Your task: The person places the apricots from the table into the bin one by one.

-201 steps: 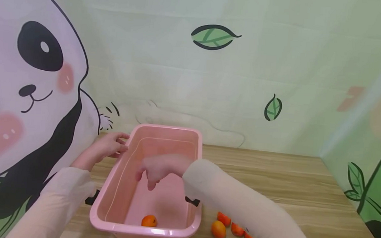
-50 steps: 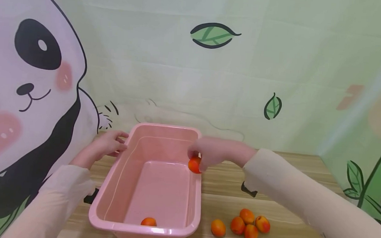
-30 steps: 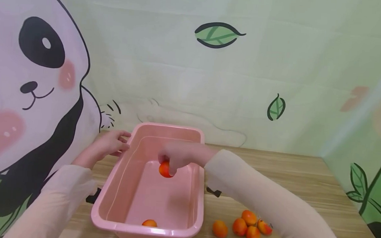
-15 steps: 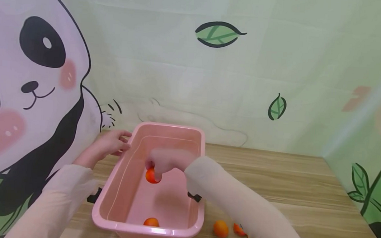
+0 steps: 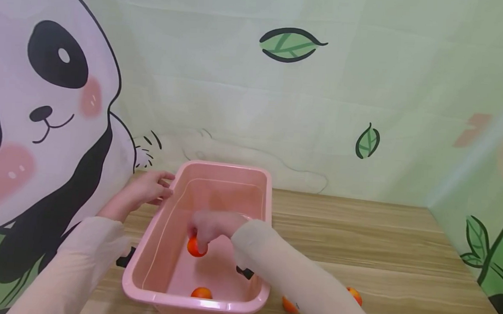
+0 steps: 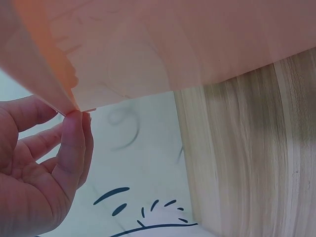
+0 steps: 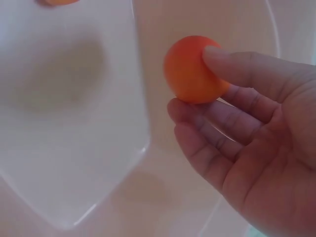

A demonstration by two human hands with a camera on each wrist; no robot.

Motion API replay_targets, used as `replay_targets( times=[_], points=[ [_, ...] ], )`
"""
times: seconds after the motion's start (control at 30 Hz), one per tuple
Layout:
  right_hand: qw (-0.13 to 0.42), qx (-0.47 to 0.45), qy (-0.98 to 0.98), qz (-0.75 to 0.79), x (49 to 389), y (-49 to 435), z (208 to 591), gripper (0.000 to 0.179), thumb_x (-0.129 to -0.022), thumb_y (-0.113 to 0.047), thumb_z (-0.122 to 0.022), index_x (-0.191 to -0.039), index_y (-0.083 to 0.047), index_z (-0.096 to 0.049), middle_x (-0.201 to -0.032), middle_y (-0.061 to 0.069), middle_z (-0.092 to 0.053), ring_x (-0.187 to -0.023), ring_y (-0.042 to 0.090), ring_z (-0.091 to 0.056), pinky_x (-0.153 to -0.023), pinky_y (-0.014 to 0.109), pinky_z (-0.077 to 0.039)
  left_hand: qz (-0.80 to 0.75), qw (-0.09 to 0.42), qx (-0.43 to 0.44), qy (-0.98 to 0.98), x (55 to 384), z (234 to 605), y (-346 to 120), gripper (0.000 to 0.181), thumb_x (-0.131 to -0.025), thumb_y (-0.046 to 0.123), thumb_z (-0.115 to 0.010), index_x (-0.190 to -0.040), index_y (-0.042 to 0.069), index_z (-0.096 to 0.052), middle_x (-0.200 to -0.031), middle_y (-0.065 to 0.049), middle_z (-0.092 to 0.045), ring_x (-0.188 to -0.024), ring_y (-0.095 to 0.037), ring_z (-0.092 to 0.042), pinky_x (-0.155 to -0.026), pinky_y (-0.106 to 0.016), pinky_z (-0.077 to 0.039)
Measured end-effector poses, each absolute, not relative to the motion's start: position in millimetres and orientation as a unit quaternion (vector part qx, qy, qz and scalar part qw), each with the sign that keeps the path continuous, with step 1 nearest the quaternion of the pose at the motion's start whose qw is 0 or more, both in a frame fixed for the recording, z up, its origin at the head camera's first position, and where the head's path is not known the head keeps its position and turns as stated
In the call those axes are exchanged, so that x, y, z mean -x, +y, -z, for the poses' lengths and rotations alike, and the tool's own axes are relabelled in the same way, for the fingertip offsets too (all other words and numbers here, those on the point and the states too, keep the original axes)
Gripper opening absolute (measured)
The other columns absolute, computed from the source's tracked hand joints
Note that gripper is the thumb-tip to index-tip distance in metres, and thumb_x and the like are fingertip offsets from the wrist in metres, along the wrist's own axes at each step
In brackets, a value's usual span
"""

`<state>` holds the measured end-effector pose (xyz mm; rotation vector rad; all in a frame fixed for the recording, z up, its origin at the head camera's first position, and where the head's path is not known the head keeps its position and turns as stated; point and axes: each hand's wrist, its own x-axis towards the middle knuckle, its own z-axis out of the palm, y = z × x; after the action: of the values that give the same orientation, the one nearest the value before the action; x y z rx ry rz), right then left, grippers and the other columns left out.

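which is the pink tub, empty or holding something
Not empty: one orange fruit lies inside the tub, while the right hand pinches another fruit.

Pink basin (image 5: 171, 299), glossy, deep, rectangular with rounded corners, standing upright on the wood-grained table (image 5: 382, 258), far left rim pinched by the left hand (image 5: 146, 188). Held fruit (image 7: 187, 73), round, smooth, red shading to orange, gripped between thumb and fingers of the right hand (image 5: 214, 225), inside the basin and clear of its floor. Second fruit (image 5: 202, 293), orange, lying inside at the near end, lower part hidden behind the near rim.
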<state>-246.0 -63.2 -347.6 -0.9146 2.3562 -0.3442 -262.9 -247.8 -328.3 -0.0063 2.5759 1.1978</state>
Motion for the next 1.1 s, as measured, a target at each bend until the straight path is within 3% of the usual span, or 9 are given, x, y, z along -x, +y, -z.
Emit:
replay_targets(
  times=[0.33,0.67,1.1],
  points=[
    [0.281,0.372,0.88,0.091,245.2,-66.3,357.6,0.018,-0.065,-0.006,-0.07,-0.07,-0.02,-0.061,-0.07,-0.005,-0.055,-0.065,0.012,-0.048,-0.053,0.023,-0.046,-0.416,0.144,0.001,0.898,262.5,328.5,-248.8,0.049,-0.088,0.008,-0.047,-0.132,-0.004,-0.031,-0.122,-0.027,-0.046,-0.097,-0.029,-0.057,-0.081,-0.039,-0.051],
    [0.307,0.323,0.892,0.071,238.5,-60.0,353.2,0.026,-0.06,-0.01,-0.076,-0.075,-0.026,-0.061,-0.076,-0.007,-0.056,-0.07,0.013,-0.052,-0.059,0.024,-0.048,-0.416,0.151,0.0,0.897,262.6,328.1,-247.7,0.049,-0.088,0.008,-0.046,-0.133,-0.004,-0.029,-0.123,-0.027,-0.045,-0.1,-0.03,-0.056,-0.083,-0.039,-0.05],
    [0.313,0.313,0.895,0.063,233.5,-57.8,334.6,0.023,-0.068,-0.015,-0.074,-0.08,-0.027,-0.058,-0.081,-0.007,-0.055,-0.077,0.015,-0.054,-0.064,0.025,-0.047,-0.409,0.144,0.002,0.901,261.8,327.6,-246.1,0.05,-0.088,0.009,-0.047,-0.133,-0.004,-0.03,-0.123,-0.028,-0.045,-0.099,-0.03,-0.057,-0.082,-0.039,-0.051]
  ],
)
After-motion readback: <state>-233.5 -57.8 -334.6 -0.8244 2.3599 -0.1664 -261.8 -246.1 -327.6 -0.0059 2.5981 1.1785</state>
